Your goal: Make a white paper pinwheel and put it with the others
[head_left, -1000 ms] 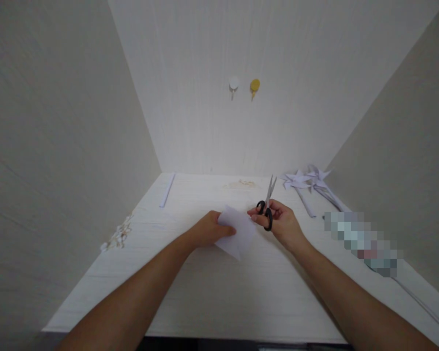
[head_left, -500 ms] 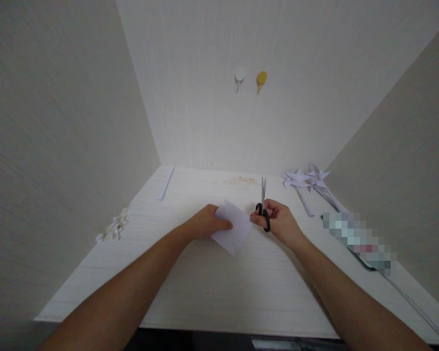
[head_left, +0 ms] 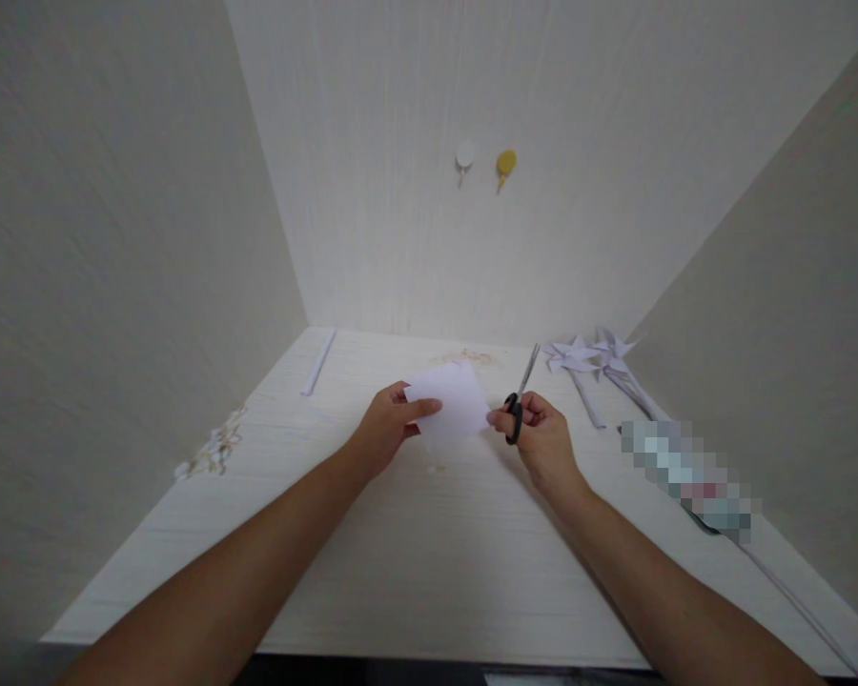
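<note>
A white sheet of paper (head_left: 454, 395), roughly square, is raised over the middle of the table. My left hand (head_left: 393, 424) pinches its left side, thumb on top and fingers behind. Scissors (head_left: 523, 391) with black handles are in my right hand (head_left: 543, 433), the fingers wrapped round the loops. Their blades point up and away, slightly to the right, and look nearly closed. The right fingertips reach the paper's right corner; whether they grip it I cannot tell.
Paper pinwheels (head_left: 576, 357) with rolled sticks lie at the back right. A rolled paper stick (head_left: 318, 362) lies at the back left, small pale pieces (head_left: 214, 450) at the left edge. Nearer on the right is a blurred-out object (head_left: 690, 481) with a cord. Two hooks (head_left: 506, 162) are on the back wall.
The paper has turned and risen away from me, now showing a squarer face. My left hand has shifted with it. The scissors have tipped to the right.
</note>
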`<state>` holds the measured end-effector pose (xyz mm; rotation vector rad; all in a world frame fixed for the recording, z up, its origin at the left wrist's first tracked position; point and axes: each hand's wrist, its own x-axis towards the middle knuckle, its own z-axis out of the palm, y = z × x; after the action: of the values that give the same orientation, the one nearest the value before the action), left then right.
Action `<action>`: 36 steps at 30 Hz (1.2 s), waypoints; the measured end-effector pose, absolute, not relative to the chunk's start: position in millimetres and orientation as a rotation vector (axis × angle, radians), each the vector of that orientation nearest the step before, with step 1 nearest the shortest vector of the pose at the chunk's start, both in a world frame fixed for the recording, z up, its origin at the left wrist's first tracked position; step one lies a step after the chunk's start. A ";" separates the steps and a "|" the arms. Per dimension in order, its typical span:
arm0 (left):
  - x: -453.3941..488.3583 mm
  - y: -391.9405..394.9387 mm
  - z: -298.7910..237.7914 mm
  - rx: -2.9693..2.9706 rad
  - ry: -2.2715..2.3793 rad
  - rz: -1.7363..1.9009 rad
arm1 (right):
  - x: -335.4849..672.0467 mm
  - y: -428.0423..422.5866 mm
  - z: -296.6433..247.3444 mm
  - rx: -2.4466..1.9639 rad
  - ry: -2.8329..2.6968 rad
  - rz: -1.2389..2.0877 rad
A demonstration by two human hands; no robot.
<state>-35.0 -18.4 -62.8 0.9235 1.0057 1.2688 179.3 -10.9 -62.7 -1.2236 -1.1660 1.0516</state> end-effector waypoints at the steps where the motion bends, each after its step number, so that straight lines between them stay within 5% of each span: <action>1: -33.2 -19.4 -63.3 0.920 1.000 1.271 | 177.6 -11.6 -64.4 -1.223 -1.156 1.046; 17: -29.9 -25.4 -64.3 1.040 1.234 1.281 | 163.0 -21.4 -66.9 -1.191 -1.188 1.124; 36: -41.6 -14.9 -48.8 0.778 1.145 1.737 | 167.6 -21.6 -73.7 -1.286 -1.448 1.473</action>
<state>-41.6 -14.9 -48.8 0.7781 1.1445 1.7372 167.6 -21.6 -73.7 -1.2862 -1.4476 1.4732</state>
